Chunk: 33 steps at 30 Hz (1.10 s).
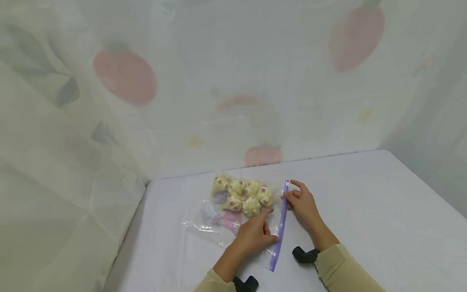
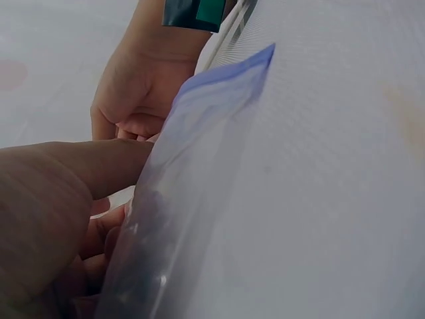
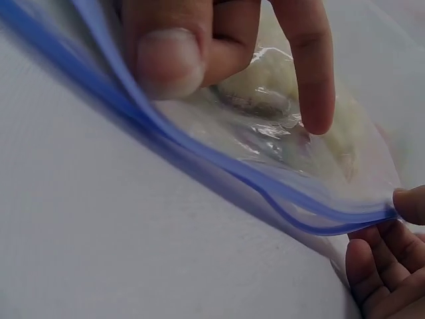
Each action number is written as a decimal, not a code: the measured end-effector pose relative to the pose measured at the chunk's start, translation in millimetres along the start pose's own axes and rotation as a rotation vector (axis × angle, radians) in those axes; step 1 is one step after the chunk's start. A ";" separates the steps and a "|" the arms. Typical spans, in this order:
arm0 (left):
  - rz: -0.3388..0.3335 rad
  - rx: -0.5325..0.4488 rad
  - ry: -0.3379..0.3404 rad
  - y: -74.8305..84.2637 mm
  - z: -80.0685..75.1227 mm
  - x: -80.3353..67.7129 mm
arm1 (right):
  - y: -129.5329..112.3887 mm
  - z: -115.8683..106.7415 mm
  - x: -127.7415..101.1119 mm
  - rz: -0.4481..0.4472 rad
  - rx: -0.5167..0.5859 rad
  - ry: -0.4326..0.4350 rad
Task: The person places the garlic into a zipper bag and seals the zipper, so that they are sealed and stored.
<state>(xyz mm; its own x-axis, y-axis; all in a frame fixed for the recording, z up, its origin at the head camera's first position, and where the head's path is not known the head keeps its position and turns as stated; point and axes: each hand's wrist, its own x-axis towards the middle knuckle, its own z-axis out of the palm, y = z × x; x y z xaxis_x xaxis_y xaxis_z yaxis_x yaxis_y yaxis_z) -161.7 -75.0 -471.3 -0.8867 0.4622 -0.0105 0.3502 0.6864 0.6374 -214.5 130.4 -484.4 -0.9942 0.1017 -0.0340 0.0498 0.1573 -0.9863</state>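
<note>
— 2 hands are working: we're pinching the clear bag's (image 1: pixel 233 211) blue zip edge (image 1: pixel 281 221), the left hand (image 1: pixel 253 235) near its lower end, the right hand (image 1: pixel 303 202) at its top.

— We're seeing bare table (image 1: pixel 365 211) on the right.

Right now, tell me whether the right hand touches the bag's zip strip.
Touching: in the right wrist view the right hand pinches the blue zip strip.
</note>
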 end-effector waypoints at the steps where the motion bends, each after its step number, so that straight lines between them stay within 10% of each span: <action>1: 0.007 0.001 -0.004 1.0 0.0 -0.1 | -0.4 -0.9 0.1 0.001 0.002 0.005; 12: 0.086 0.079 -0.142 10.6 -2.2 1.4 | -4.1 -7.9 1.5 0.026 0.063 0.046; 27: 0.099 0.015 -0.188 21.1 -11.6 6.5 | -4.7 -9.7 -0.8 0.062 0.193 0.118; 33: 0.170 -0.060 -0.120 36.2 -33.9 31.2 | -5.6 -7.5 -0.9 0.057 0.209 0.122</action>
<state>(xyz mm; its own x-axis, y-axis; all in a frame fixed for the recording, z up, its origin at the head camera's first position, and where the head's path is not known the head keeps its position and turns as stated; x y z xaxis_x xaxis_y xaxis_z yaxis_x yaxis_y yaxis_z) -186.9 -54.8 -422.5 -0.7730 0.6343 0.0115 0.4699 0.5602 0.6822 -213.1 136.8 -477.6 -0.9708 0.2249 -0.0835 0.0723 -0.0573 -0.9957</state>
